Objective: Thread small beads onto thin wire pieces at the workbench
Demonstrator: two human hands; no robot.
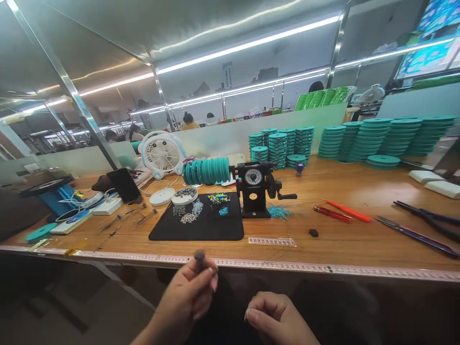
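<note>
Left hand (197,287) pinching dark cylinder (200,260), right hand (275,314) curled (grip unclear), white dish (186,201) holding grey pieces (185,192)

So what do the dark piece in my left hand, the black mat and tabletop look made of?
Dark piece: dull grey, perhaps rubber or metal; blur leaves it open. Black mat: probably rubber or foam, matte, without glare. Tabletop: wood or wood-look laminate, slight sheen, brown grain showing.
</note>
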